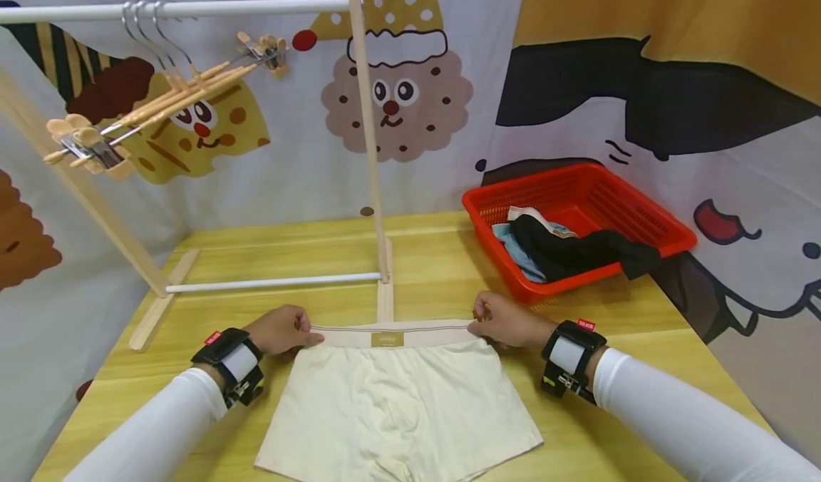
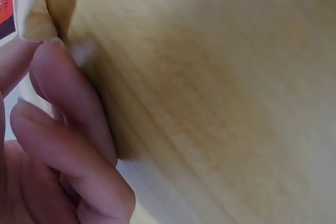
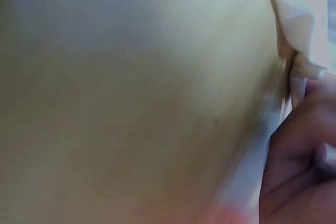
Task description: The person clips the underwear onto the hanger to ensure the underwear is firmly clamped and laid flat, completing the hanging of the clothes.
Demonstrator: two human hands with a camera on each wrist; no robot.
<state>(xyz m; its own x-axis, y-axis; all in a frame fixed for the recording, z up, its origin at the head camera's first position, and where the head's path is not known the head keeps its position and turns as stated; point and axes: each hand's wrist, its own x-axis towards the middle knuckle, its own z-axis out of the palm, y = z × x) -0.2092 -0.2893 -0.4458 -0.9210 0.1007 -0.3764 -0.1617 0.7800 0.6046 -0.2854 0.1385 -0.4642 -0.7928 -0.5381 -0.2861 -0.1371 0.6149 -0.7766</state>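
Observation:
Cream boxer briefs (image 1: pixel 398 396) lie spread on the table in the head view, waistband (image 1: pixel 436 333) toward the rack and legs toward the person. A gold label (image 1: pixel 388 339) marks the middle of the band. My left hand (image 1: pixel 280 330) pinches the band's left corner between thumb and finger; the left wrist view shows the cloth (image 2: pixel 39 22) at the fingertips. At the right corner, my right hand (image 1: pixel 509 321) pinches the band the same way. In the right wrist view, pale fabric (image 3: pixel 302 19) meets the curled fingers of that hand.
Behind the briefs stands a wood rack with a white top rail (image 1: pixel 256 7) and lower rail (image 1: pixel 276 282). Several wooden clip hangers (image 1: pixel 186 93) hang from it. A red basket (image 1: pixel 477 211) at the back right holds dark garments (image 1: pixel 571 250) and light blue cloth (image 1: pixel 516 254).

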